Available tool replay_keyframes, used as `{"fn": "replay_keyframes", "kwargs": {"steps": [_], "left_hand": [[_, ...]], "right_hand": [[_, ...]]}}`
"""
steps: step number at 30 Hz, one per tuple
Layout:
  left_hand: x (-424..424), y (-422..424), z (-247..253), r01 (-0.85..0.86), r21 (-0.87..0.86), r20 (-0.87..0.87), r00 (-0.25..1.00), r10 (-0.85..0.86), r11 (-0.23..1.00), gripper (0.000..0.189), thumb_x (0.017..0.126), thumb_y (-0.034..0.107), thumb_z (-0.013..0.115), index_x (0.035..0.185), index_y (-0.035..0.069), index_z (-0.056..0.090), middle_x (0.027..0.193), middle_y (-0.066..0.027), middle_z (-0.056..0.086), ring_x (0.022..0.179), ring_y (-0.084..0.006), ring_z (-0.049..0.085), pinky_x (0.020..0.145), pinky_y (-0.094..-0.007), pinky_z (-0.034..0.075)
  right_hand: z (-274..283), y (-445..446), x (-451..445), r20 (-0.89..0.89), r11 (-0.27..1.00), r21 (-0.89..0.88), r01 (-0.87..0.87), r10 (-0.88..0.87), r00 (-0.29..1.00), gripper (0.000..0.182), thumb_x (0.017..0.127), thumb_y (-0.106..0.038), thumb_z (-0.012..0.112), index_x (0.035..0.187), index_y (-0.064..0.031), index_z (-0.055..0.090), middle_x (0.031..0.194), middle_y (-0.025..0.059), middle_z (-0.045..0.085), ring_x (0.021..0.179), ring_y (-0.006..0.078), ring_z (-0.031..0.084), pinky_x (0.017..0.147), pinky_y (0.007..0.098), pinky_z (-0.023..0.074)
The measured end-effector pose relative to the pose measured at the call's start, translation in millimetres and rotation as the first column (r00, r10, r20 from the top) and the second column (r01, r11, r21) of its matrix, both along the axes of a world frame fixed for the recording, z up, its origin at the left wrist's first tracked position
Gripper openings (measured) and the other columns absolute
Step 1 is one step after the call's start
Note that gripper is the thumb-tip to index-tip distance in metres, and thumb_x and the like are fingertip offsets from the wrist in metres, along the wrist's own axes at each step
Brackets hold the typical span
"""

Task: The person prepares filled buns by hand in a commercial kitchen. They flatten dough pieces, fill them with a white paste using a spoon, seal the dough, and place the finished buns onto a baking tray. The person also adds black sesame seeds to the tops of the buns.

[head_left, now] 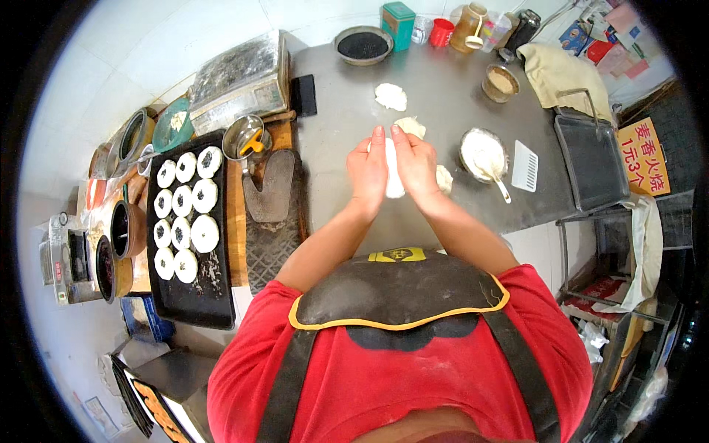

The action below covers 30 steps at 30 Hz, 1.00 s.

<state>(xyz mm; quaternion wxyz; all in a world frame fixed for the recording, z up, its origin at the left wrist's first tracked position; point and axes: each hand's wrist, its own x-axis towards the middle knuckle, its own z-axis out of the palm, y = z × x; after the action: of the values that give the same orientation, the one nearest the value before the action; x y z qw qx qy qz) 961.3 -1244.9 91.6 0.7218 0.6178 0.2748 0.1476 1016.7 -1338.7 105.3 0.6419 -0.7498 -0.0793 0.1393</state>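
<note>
Between my two palms, above the grey metal worktop point(343, 133), is a long white piece of dough point(394, 169). My left hand point(368, 169) presses on its left side and my right hand point(414, 166) on its right, thumbs pointing away from me. A lump of dough point(411, 127) lies just beyond my fingertips, and another piece point(391, 97) rests farther back. One more dough piece point(444, 179) shows partly beside my right wrist. To the right stand a bowl of white flour point(481, 152) with a spoon in it and a white slotted scraper point(525, 166).
A black baking tray point(207, 299) at left holds several round dough pieces with dark centres. Near it are a metal pot point(243, 133) and a dark flat paddle-like tool point(271, 188). A bowl of dark seeds point(363, 45) sits at the back; a black tray point(590, 160) is at right.
</note>
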Motion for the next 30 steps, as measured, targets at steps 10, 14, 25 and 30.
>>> {"fn": "replay_keyframes", "kwargs": {"steps": [10,14,25,30], "left_hand": [[-9,-36,-7,-0.079,-0.806,-0.115,0.993,-0.024,0.587,0.068,0.099,0.055,0.035,0.139,0.000,0.036,0.135,-0.0139,0.049,0.125,-0.0308,0.047,0.109,-0.0472,0.032],[17,-52,-16,-0.201,-0.693,0.072,0.936,0.345,0.692,0.053,0.100,0.046,0.041,0.117,-0.003,0.051,0.113,-0.0130,0.063,0.099,-0.0254,0.064,0.082,-0.0379,0.054],[60,-81,8,0.167,0.233,-0.143,0.980,-0.137,0.958,0.058,0.096,0.044,0.052,0.128,-0.005,0.049,0.107,-0.0153,0.064,0.095,-0.0198,0.060,0.082,-0.0317,0.047],[50,-76,-23,0.250,-0.718,-0.043,0.915,-0.400,0.650,0.080,0.092,0.063,0.042,0.144,0.004,0.030,0.139,-0.0192,0.042,0.125,-0.0308,0.046,0.099,-0.0518,0.039]], "right_hand": [[8,-36,37,-0.444,0.879,0.473,0.057,0.183,0.877,0.047,0.095,-0.042,0.054,0.098,0.0032,0.064,0.090,0.0130,0.069,0.077,0.0258,0.068,0.066,0.0371,0.0543],[15,-77,36,0.030,0.916,-0.146,-0.374,0.382,0.924,0.047,0.093,-0.042,0.058,0.096,0.0039,0.068,0.090,0.0116,0.070,0.082,0.0238,0.068,0.071,0.0355,0.0531],[-1,-112,72,-0.447,0.850,0.499,0.166,0.089,0.890,0.040,0.096,-0.036,0.057,0.085,0.0012,0.067,0.075,0.0061,0.065,0.067,0.0119,0.058,0.061,0.0291,0.0478],[-3,-136,84,0.018,0.940,0.304,-0.155,0.157,0.987,0.038,0.094,-0.036,0.060,0.076,-0.0017,0.062,0.065,0.0018,0.060,0.062,0.0099,0.055,0.055,0.0299,0.0452]]}}
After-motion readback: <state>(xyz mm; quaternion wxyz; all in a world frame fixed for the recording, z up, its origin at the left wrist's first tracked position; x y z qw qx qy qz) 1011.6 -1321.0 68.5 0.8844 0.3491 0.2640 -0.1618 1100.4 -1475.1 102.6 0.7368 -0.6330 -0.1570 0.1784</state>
